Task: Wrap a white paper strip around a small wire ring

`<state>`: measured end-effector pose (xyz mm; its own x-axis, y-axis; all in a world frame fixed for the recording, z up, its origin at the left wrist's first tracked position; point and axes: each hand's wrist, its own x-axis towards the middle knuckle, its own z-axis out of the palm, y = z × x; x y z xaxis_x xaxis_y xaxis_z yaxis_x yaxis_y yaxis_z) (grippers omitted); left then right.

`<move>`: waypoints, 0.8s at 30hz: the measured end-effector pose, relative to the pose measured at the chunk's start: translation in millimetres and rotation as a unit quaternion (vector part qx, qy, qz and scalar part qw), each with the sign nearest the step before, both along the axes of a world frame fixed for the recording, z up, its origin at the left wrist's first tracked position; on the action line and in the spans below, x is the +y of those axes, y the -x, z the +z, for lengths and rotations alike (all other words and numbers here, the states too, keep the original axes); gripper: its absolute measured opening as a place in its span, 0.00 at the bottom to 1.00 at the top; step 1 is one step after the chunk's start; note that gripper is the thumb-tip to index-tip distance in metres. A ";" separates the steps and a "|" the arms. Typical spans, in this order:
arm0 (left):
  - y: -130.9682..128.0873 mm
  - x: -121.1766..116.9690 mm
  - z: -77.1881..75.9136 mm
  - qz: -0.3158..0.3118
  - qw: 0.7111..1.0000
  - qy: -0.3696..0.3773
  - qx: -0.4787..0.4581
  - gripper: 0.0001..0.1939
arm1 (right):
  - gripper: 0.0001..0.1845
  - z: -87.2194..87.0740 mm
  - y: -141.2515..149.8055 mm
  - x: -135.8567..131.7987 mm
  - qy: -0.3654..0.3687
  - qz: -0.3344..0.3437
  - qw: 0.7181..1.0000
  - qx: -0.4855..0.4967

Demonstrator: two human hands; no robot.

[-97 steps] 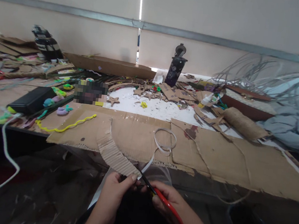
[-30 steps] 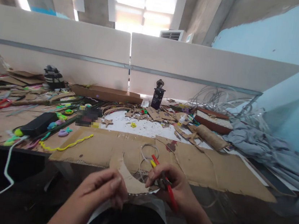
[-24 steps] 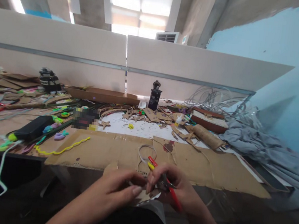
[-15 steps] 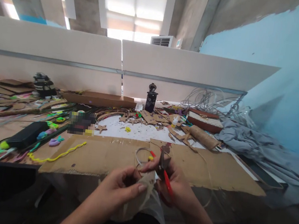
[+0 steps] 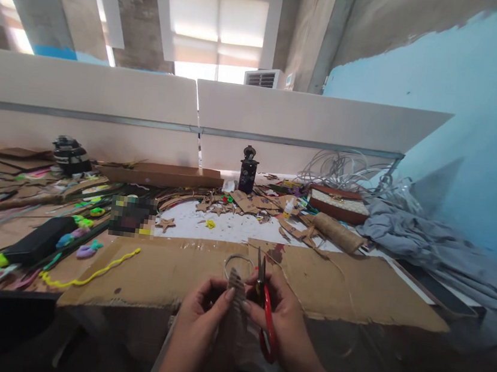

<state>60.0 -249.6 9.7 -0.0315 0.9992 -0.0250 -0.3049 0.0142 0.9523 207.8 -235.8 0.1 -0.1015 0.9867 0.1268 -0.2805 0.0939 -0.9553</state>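
Observation:
Between thumb and fingers, my left hand (image 5: 200, 314) pinches a piece of corrugated cardboard (image 5: 237, 286) above my lap. My right hand (image 5: 290, 319) is closed round red-handled scissors (image 5: 268, 321), whose blades point up and look nearly closed. The thumb of my right hand also touches the cardboard's right side. Just beyond my fingers a thin pale loop (image 5: 239, 258) shows over the flat cardboard sheet (image 5: 344, 288); where it ends is hidden by my hands.
A yellow fuzzy strand (image 5: 97, 275) crosses the sheet's left part. Behind lie cardboard stars (image 5: 166, 224), a dark bottle (image 5: 247, 174) and a twine roll (image 5: 337, 233). A black case (image 5: 37, 240) sits left, a purse (image 5: 339, 205) and grey cloth (image 5: 408, 245) right.
The cardboard has turned from showing its flat face to showing its ridged side. The scissors now stand more upright, and my right thumb has come onto the cardboard. The view has tilted up slightly.

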 end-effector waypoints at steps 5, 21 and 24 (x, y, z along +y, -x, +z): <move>7.7 2.2 6.8 0.004 1.000 -0.003 0.006 0.15 | 0.19 -6.1 -2.8 -4.7 0.000 0.004 0.998 -0.067; 17.3 2.8 -5.5 0.030 0.999 0.011 0.008 0.13 | 0.24 -9.1 -15.8 -6.0 -0.041 0.082 0.981 -0.173; 16.0 2.5 -4.8 0.026 0.999 0.017 -0.011 0.14 | 0.26 -10.0 -17.8 -6.1 -0.048 0.116 0.973 -0.193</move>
